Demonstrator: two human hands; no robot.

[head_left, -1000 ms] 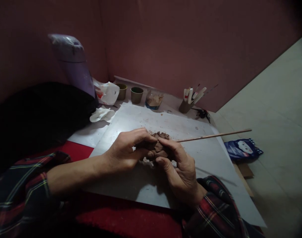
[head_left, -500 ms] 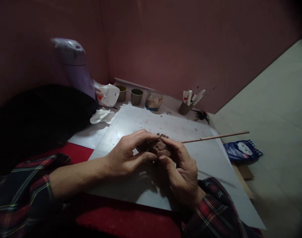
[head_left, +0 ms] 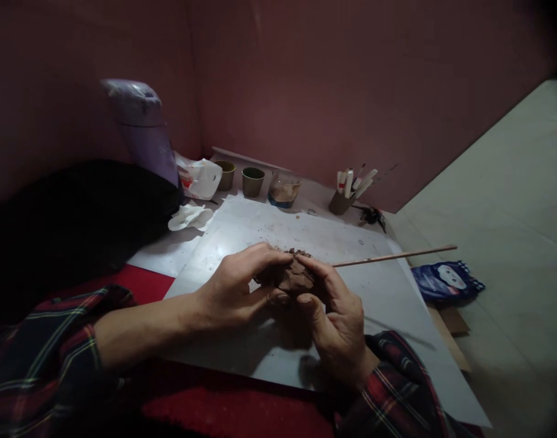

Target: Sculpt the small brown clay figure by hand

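Observation:
A brown lump of clay [head_left: 294,277] sits between both my hands, over a grey sheet [head_left: 383,298] spread on a red cloth. My left hand [head_left: 235,289] curls round the lump's left side, thumb and fingers pinching it. My right hand [head_left: 337,316] grips its right side, fingers pressed on top. A thin wooden stick [head_left: 397,256] juts out to the right from my right hand's fingers. Loose clay crumbs [head_left: 299,251] lie just behind the lump.
Along the back wall stand two small green cups [head_left: 252,181], a glass jar of brown water [head_left: 283,189], and a tool holder [head_left: 344,194]. A purple flask [head_left: 143,134], white bag [head_left: 200,176], crumpled tissue [head_left: 189,216] sit left. A blue packet [head_left: 447,280] lies right.
Both hands have kept kneading the clay lump, closing tighter round it. The lump looks more compact and the view has tilted slightly.

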